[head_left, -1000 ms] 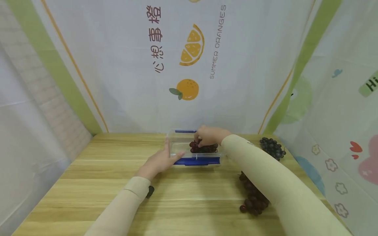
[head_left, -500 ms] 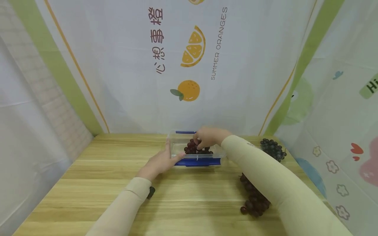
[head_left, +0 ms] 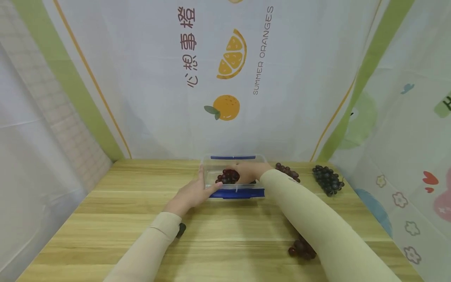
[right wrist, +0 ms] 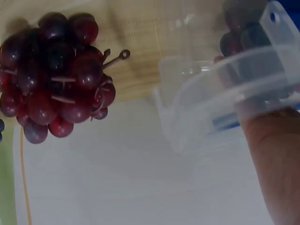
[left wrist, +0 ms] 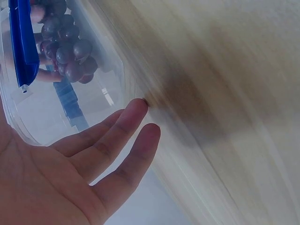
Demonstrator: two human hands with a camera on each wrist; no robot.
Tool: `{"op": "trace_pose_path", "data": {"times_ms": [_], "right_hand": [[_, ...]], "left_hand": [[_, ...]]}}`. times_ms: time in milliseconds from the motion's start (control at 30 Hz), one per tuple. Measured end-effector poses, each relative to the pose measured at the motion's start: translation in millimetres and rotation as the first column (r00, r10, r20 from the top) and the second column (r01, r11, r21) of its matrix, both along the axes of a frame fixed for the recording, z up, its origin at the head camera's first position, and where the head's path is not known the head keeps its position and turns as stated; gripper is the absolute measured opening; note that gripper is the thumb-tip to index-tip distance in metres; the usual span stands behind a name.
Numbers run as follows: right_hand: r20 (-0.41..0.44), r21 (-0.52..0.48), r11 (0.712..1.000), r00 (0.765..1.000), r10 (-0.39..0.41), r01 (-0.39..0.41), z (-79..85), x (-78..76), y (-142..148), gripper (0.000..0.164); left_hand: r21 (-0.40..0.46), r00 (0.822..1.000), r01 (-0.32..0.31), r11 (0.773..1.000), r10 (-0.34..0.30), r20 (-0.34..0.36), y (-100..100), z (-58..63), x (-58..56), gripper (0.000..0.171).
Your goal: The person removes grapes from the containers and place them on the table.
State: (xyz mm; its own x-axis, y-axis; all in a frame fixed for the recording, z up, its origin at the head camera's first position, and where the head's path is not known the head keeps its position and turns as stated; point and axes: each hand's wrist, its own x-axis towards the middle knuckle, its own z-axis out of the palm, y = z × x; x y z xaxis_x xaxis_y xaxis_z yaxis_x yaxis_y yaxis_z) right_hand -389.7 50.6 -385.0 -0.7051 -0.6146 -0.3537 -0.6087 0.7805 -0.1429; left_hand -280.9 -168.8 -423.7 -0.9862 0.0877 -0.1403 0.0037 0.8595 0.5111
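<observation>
A clear plastic food container (head_left: 210, 176) with blue side clips (head_left: 236, 193) stands near the back of the table. Inside it lies a bunch of dark red grapes (head_left: 228, 176), also visible through the wall in the left wrist view (left wrist: 70, 51). My right hand (head_left: 246, 172) reaches down into the container and grips this bunch; its fingers show through the plastic beside the grapes. At the container's left end, my left hand (head_left: 192, 192) rests against it, thumb at the near rim. The left wrist view shows that hand's fingers (left wrist: 126, 173) straight and spread along the wall.
Right of the container lies a red grape bunch (head_left: 287, 172), with a black bunch (head_left: 327, 180) farther right. Another red bunch (head_left: 302, 248) is partly hidden under my right sleeve. A small dark object (head_left: 181, 230) shows beside my left sleeve. Printed cloth (head_left: 158, 117) hangs behind the table.
My right hand has sunk lower into the container and the grapes in it have shifted left. The right forearm has moved, uncovering the red bunch behind it. The left hand stays put.
</observation>
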Motion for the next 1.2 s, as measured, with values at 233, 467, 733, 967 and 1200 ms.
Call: {"op": "trace_pose_path", "data": {"times_ms": [233, 467, 733, 967, 1200], "right_hand": [[-0.017, 0.038, 0.999, 1.000, -0.025, 0.026, -4.5, -0.7, -2.1, 0.073], [-0.043, 0.061, 0.998, 0.999, -0.017, 0.020, -3.5, -1.5, -1.9, 0.063], [-0.081, 0.030, 0.998, 0.995, 0.058, -0.056, -5.4, -2.4, -6.6, 0.029], [-0.106, 0.001, 0.996, 0.990, 0.092, -0.092, -4.5, -4.3, -5.6, 0.016], [-0.118, 0.026, 0.997, 0.990, 0.079, -0.076, 11.1, -7.9, -1.4, 0.018]], "left_hand": [[0.005, 1.000, -0.002, 1.000, 0.002, -0.013, -1.0, -0.8, -0.7, 0.128], [0.003, 1.000, -0.004, 1.000, 0.004, -0.021, -0.3, -0.9, -1.5, 0.129], [0.000, 1.000, -0.006, 1.000, 0.006, -0.016, -1.1, -1.2, -0.1, 0.129], [-0.008, 0.999, -0.001, 1.000, 0.001, -0.033, -0.4, -1.5, 0.7, 0.120], [-0.008, 1.000, -0.004, 1.000, 0.004, -0.020, -0.9, -2.2, -0.9, 0.126]]}}
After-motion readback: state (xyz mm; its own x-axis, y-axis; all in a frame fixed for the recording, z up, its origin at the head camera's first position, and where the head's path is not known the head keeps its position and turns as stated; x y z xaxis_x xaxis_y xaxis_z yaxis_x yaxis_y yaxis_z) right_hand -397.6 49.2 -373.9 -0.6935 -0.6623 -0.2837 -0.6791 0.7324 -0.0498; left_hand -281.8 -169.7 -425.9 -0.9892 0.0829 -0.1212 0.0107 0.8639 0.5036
